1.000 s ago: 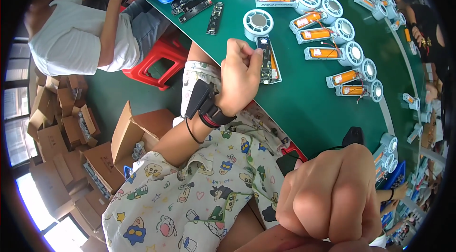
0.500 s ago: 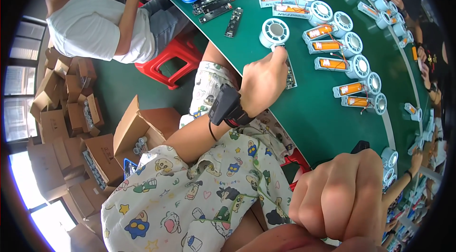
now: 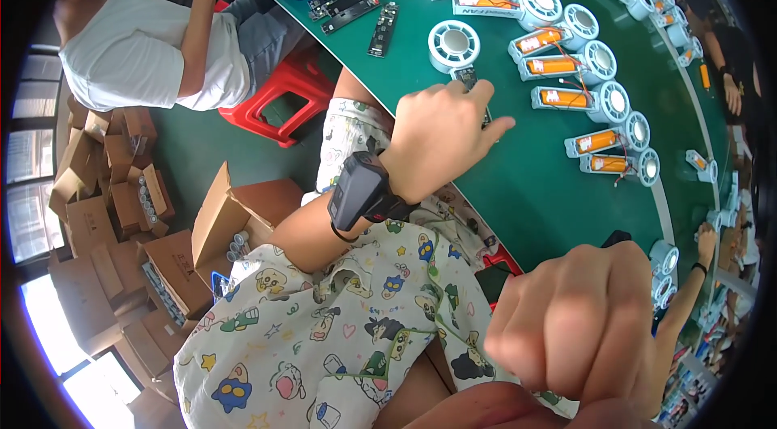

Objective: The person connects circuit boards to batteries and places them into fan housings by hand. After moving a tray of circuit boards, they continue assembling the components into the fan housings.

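The left hand [image 3: 441, 138] lay knuckles-up on the green table [image 3: 534, 202], its fingers curled over a small dark circuit board [image 3: 467, 77] whose end showed at 12 o'clock of the knuckles. A white round fan housing [image 3: 454, 44] stood just beyond the board, again at 12 o'clock. The right hand [image 3: 579, 328] was a tight fist close to the camera; whether it held anything could not be told. A black wrist device [image 3: 356, 189] sat on the left forearm.
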